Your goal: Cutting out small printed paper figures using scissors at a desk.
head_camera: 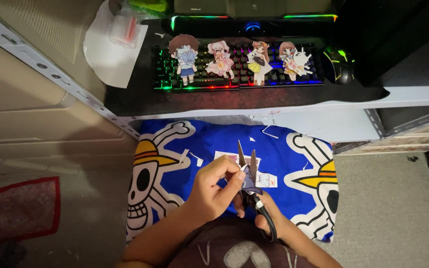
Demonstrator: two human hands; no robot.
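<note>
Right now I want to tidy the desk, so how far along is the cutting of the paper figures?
Four cut-out cartoon paper figures already lie on the rainbow-lit keyboard. In hand: the left hand pinches a small paper piece while the right hand works black-handled scissors, blades open. Left: a printed paper sheet on the blue skull-print cushion, amid white scraps.

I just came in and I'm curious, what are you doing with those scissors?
A person sits with a blue skull pillow on the lap. The left hand holds a small paper cutout while the right hand works black scissors, blades open, at it. Paper scraps lie on the pillow. Four finished paper dolls stand on the glowing keyboard beside a mouse.
</note>
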